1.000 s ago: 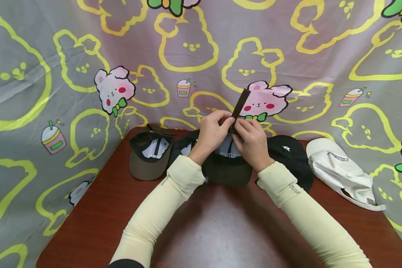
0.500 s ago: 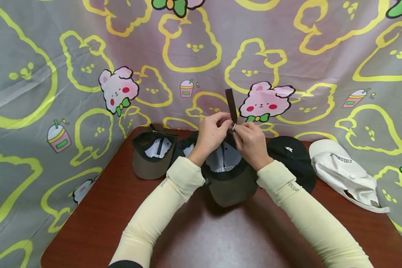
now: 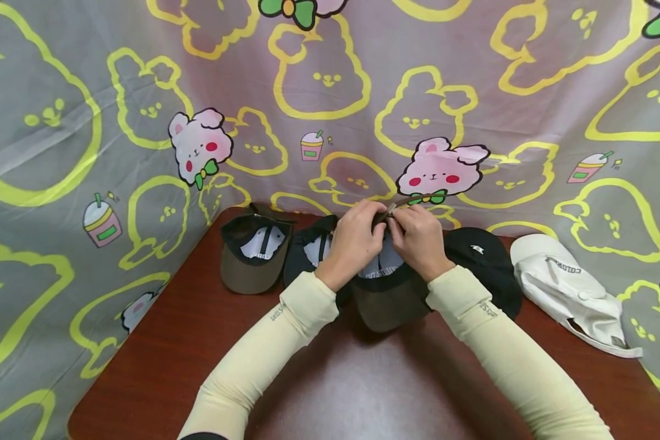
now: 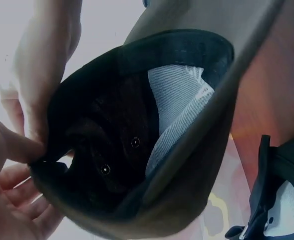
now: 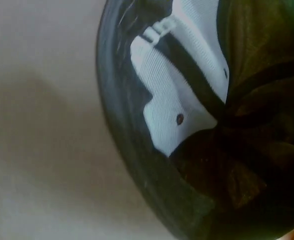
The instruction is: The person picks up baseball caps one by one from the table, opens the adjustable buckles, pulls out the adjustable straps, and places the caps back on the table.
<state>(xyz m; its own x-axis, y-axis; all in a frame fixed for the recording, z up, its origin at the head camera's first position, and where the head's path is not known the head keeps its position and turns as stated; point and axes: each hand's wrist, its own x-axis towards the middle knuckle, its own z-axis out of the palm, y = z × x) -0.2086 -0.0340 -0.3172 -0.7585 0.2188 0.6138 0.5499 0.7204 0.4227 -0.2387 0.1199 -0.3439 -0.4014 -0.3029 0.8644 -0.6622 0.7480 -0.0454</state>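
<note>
Both L hand [image 3: 356, 241] & R hand [image 3: 420, 241] nearly closed, pinching brn cap [image 3: 393, 305] by back strap [image 3: 408, 199].

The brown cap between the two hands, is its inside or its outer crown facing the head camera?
Its inside: in the head view, the cap shows its pale lining and lettering above the brim.

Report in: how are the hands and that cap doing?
Left hand and right hand pinch brown baseball cap at its back strap. Pale lining showing. No obstruction seen; black baseball cap close by.
</note>
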